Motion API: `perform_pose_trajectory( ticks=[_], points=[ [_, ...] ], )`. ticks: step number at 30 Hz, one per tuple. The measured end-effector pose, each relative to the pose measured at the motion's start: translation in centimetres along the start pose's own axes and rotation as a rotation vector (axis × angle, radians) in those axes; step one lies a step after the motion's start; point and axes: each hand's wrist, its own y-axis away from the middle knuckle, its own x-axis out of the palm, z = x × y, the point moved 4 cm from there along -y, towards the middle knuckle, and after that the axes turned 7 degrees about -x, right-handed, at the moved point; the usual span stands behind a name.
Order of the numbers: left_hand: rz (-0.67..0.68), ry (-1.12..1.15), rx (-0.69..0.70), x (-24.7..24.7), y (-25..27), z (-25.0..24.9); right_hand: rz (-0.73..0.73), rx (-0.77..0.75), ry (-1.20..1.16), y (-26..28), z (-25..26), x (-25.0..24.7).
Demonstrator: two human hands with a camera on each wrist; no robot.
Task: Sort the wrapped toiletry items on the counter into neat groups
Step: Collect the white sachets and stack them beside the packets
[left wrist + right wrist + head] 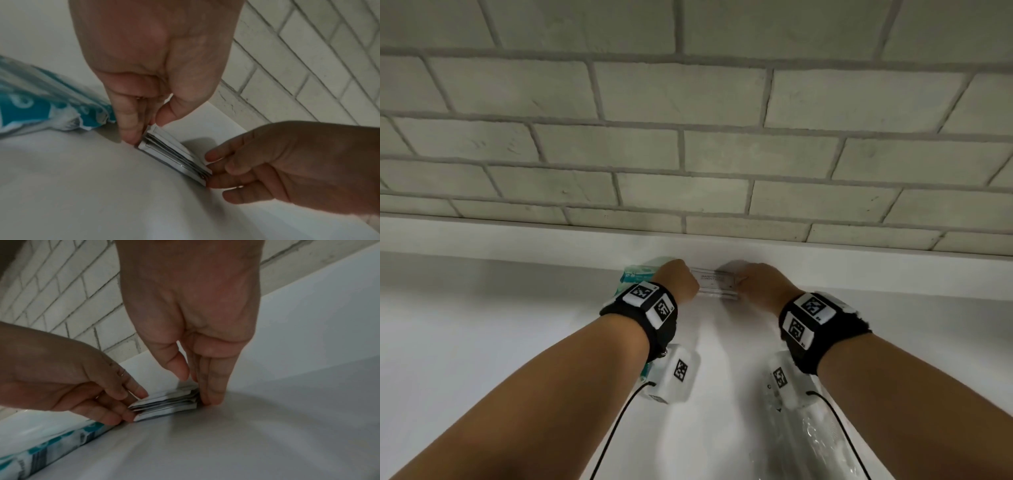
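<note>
1. The sachets [717, 286] lie stacked on the counter [517, 342], at its back ledge.
2. The left hand [677, 281] and right hand [765, 286] press straight fingers against the stack's opposite ends.
3. A teal packet [635, 273] lies just left.

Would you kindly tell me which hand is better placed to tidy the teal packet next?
Left, probably: the left hand presses the sachet stack at the end beside the teal packet, while the right hand is at the far end, stack between them.
</note>
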Motion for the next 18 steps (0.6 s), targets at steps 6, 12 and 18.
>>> perform_pose_trajectory(
  ticks=[6,12,18],
  points=[
    [0.006,-0.037,-0.032,-0.2,0.4,-0.3,0.076,0.027,0.052,-0.2,0.4,0.7],
    [-0.068,0.004,-0.031,-2.4,3.5,-0.9,0.188,0.128,-0.122,4.1,-0.2,-2.3],
    [0.068,-0.027,0.364,0.3,12.0,-4.7,0.344,0.162,-0.058,12.3,-1.5,-3.1]
  ],
)
